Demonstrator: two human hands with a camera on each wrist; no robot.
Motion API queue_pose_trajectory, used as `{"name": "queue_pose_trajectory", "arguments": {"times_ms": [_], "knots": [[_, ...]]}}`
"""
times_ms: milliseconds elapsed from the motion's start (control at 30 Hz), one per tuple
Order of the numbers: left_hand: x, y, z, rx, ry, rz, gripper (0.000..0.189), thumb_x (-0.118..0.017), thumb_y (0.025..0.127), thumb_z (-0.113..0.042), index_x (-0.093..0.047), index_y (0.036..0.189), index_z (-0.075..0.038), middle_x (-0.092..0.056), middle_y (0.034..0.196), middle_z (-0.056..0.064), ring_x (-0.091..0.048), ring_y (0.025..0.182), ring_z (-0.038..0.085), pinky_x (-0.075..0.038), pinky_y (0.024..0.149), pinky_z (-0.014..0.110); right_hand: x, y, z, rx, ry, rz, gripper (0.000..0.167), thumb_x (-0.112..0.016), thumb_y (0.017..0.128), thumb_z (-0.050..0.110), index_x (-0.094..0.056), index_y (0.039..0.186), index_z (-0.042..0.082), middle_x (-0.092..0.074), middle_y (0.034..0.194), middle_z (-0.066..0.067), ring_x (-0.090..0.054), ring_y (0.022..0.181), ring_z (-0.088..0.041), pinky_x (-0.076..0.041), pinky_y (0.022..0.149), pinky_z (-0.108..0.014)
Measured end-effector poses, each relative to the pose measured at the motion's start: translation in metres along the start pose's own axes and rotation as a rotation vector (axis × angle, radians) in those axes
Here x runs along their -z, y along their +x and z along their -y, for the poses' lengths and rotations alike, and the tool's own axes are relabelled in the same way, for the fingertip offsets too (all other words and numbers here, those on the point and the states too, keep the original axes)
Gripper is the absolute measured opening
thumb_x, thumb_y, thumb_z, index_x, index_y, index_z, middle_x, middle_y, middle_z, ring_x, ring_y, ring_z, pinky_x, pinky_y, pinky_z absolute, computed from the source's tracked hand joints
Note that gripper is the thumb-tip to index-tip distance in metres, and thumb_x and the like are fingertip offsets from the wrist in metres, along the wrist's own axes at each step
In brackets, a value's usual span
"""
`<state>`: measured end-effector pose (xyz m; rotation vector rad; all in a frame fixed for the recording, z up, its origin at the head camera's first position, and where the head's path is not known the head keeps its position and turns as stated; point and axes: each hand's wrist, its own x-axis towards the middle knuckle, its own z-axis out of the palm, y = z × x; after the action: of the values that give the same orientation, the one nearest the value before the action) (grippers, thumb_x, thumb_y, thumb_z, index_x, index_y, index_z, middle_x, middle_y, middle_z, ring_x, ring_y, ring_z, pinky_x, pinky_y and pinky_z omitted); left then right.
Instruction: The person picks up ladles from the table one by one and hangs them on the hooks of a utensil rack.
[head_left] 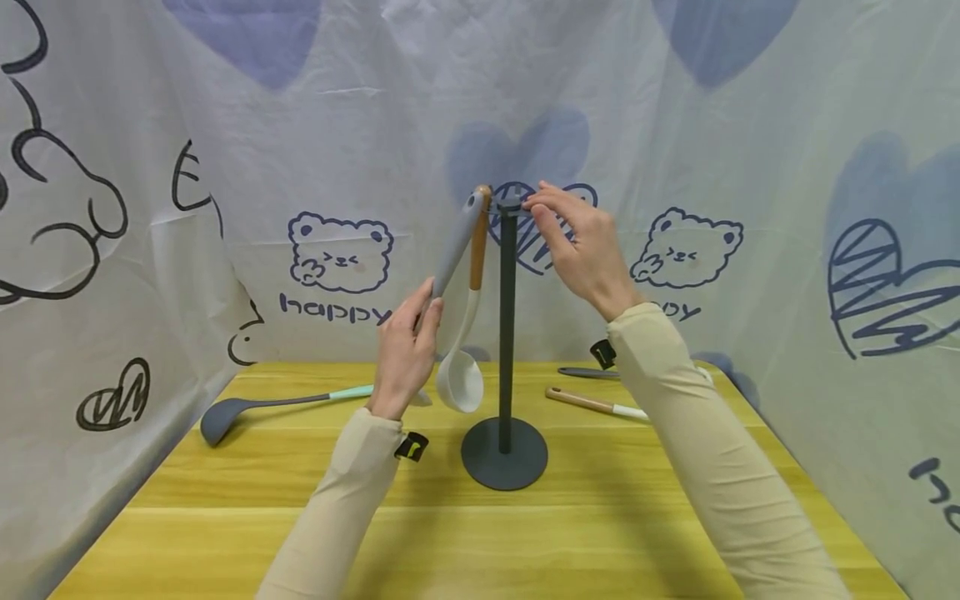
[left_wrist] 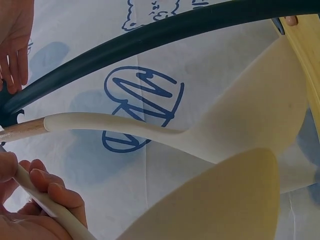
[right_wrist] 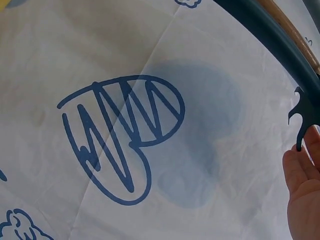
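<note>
My left hand (head_left: 407, 342) grips a kitchen utensil (head_left: 455, 242) by its grey handle, tilted with the holed end up by the top of a dark utensil stand (head_left: 507, 333). Its broad pale head (left_wrist: 215, 200) shows large in the left wrist view. Just beside it, a white ladle (head_left: 461, 382) with a wooden handle hangs from the stand's left side. On the other side, my right hand (head_left: 585, 242) pinches a hook (right_wrist: 301, 120) at the stand's top between thumb and fingertips.
A dark ladle (head_left: 218, 421) with a mint handle lies on the wooden table (head_left: 420, 533) at left. Behind my right forearm lie a wooden-handled utensil (head_left: 585, 401) and a grey-handled one (head_left: 588, 372). A printed cloth (head_left: 420, 100) hangs around the table's back and sides.
</note>
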<state>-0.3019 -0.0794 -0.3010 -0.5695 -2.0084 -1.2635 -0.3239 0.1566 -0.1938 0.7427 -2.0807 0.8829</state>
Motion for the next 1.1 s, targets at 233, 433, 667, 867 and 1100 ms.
{"name": "queue_pose_trajectory", "arguments": {"times_ms": [233,433,667,867,1100], "knots": [[-0.0015,-0.0007,0.0002,0.008,-0.017,0.024,0.033,-0.049,0.104,-0.022,-0.060,0.131,-0.007,-0.054,0.076,0.007,-0.042,0.060,0.018,-0.035,0.054,0.025,-0.0001,0.0005,-0.0001,0.012,-0.012,0.000,0.033,-0.047,0.104,0.026,-0.066,0.124,0.008,-0.053,0.145,-0.009,-0.043,0.140,-0.020,-0.031,0.118,-0.039],[-0.0021,-0.0018,0.0004,0.032,-0.028,0.040,0.037,-0.050,0.104,-0.021,-0.057,0.137,-0.007,-0.058,0.079,0.014,-0.044,0.062,0.019,-0.036,0.055,0.024,-0.0004,0.0006,-0.0006,0.009,-0.016,0.003,0.033,-0.047,0.104,0.026,-0.066,0.124,0.008,-0.053,0.145,-0.008,-0.043,0.140,-0.020,-0.031,0.118,-0.039],[-0.0023,-0.0013,0.0001,0.055,-0.030,0.072,0.040,-0.050,0.104,-0.023,-0.054,0.141,-0.008,-0.060,0.082,0.015,-0.046,0.065,0.018,-0.039,0.057,0.024,0.0006,0.0000,-0.0006,0.023,-0.016,-0.007,0.033,-0.047,0.104,0.025,-0.066,0.123,0.006,-0.054,0.144,-0.010,-0.045,0.139,-0.021,-0.032,0.117,-0.039],[-0.0045,-0.0010,-0.0006,0.060,-0.040,0.093,0.035,-0.049,0.104,-0.023,-0.059,0.135,-0.010,-0.055,0.078,0.010,-0.044,0.063,0.018,-0.038,0.055,0.024,0.0019,0.0000,-0.0009,0.027,-0.015,-0.003,0.033,-0.046,0.105,0.026,-0.066,0.123,0.006,-0.054,0.143,-0.010,-0.045,0.139,-0.021,-0.032,0.117,-0.039],[-0.0037,-0.0008,-0.0014,0.035,-0.045,0.104,0.021,-0.048,0.104,-0.028,-0.063,0.111,-0.014,-0.049,0.071,0.004,-0.040,0.056,0.018,-0.033,0.050,0.024,0.0023,-0.0005,0.0007,0.040,0.001,-0.005,0.033,-0.047,0.104,0.024,-0.066,0.122,0.005,-0.055,0.143,-0.011,-0.044,0.139,-0.022,-0.031,0.117,-0.040]]}}
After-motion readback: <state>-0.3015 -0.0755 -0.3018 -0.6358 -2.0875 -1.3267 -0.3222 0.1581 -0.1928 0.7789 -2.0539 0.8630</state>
